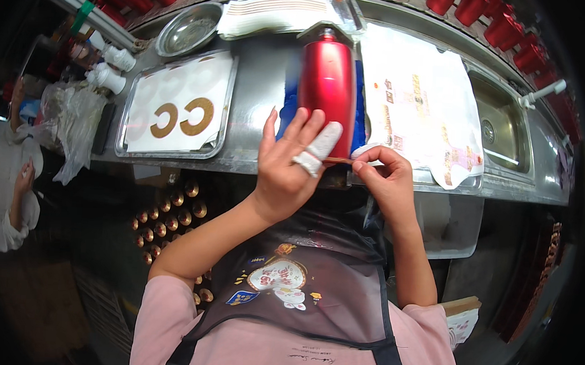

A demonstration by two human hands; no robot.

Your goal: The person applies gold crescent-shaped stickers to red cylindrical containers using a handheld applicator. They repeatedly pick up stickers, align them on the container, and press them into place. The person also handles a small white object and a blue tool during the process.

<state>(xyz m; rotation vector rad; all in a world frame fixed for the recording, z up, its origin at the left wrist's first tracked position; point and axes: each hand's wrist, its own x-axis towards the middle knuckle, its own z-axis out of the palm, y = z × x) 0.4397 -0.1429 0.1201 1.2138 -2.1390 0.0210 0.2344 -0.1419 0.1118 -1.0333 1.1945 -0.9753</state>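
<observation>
A glossy red metal bottle (326, 76) lies in front of me, its narrow neck pointing away, on a blue support. My left hand (287, 159) is spread against the bottle's near part, fingers stretched, with a white cloth cover (323, 142) on its thumb. From that cover a thin reddish-brown strand (338, 160) runs taut to my right hand (385, 180). The right thumb and forefinger pinch the strand's end, just right of the bottle. White cloth also shows on a right-hand finger. Whether the strand loops fully round the left thumb cannot be made out.
At left, a tray (120, 132) holds a white sheet with two gold C-shaped pieces (197, 116). Behind are a metal bowl (189, 29) and a tray of striped sheets (280, 15). Right lie a printed decal sheet (427, 77) and a sink (501, 120). Another person stands far left.
</observation>
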